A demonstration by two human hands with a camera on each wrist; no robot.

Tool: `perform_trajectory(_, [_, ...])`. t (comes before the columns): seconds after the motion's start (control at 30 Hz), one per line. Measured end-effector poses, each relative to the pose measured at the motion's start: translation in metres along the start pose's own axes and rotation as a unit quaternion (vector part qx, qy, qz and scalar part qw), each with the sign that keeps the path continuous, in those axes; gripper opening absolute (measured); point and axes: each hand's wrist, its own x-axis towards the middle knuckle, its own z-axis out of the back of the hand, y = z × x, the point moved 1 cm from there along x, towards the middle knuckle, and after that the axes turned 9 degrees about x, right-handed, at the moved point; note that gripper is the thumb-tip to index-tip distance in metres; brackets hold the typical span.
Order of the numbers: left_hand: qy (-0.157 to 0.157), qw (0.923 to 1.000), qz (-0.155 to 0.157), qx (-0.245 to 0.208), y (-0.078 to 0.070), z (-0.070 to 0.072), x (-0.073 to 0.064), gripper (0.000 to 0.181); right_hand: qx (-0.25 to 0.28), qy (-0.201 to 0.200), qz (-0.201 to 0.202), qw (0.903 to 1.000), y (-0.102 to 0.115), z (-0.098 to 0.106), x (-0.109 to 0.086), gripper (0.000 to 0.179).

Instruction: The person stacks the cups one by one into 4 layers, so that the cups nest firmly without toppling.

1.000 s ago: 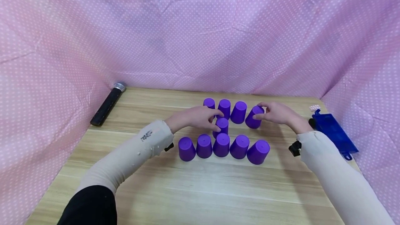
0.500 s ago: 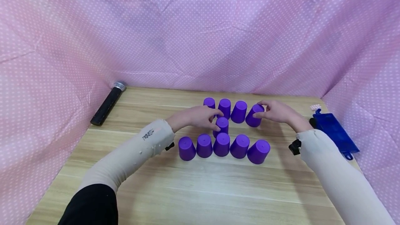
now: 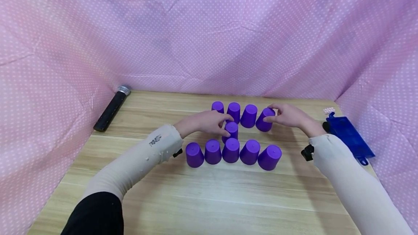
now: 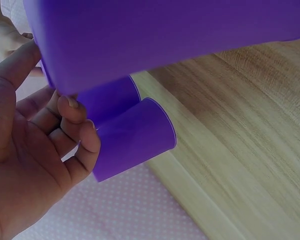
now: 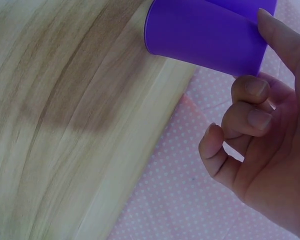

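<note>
Purple cups stand upside down on the wooden table in two rows, with one cup [image 3: 231, 128] between the rows. That middle cup is pinched near its raised base by the thumb and fingers of my left hand [image 3: 210, 122]; it fills the top of the left wrist view, with two back-row cups beyond it. My right hand [image 3: 287, 114] pinches the base end of the rightmost back-row cup [image 3: 263, 123], thumb on the near side. In the right wrist view this cup [image 5: 205, 37] has its rim at the wood, and the other fingers curl loosely beside it.
Several purple cups form the front row [image 3: 230, 151], nearest me. A black microphone [image 3: 112, 110] lies at the table's left edge. At the right edge are a blue plastic tray [image 3: 351, 137] and a small pink-and-white item [image 3: 328, 110]. Pink dotted cloth [image 3: 209, 46] encloses the table.
</note>
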Motion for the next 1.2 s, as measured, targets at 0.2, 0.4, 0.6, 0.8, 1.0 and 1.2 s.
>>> perform_trajectory(0.2, [-0.002,1.0,0.0,0.002,0.0,-0.001,0.001,0.065,-0.003,0.0,-0.001,1.0,-0.001,0.001,0.001,0.077])
perform_trajectory(0.4, [-0.007,1.0,-0.004,0.002,0.001,-0.002,0.002,0.064,-0.001,-0.004,0.001,1.0,0.0,0.001,0.001,0.075])
perform_trajectory(0.6, [-0.01,0.9999,-0.002,0.0,0.002,-0.004,0.003,0.064,-0.003,-0.008,0.004,1.0,-0.002,0.001,0.002,0.074])
perform_trajectory(0.8, [-0.006,1.0,0.002,-0.004,0.002,-0.004,0.003,0.063,0.003,-0.009,0.0,1.0,-0.004,-0.001,0.002,0.079])
perform_trajectory(1.0, [-0.005,1.0,0.003,-0.007,0.002,-0.005,0.004,0.062,0.008,-0.01,0.006,0.9999,-0.004,-0.002,0.0,0.079])
perform_trajectory(1.2, [-0.013,0.9999,-0.01,-0.004,0.004,-0.004,0.005,0.06,0.009,-0.019,-0.009,0.9997,-0.001,0.003,-0.01,0.08])
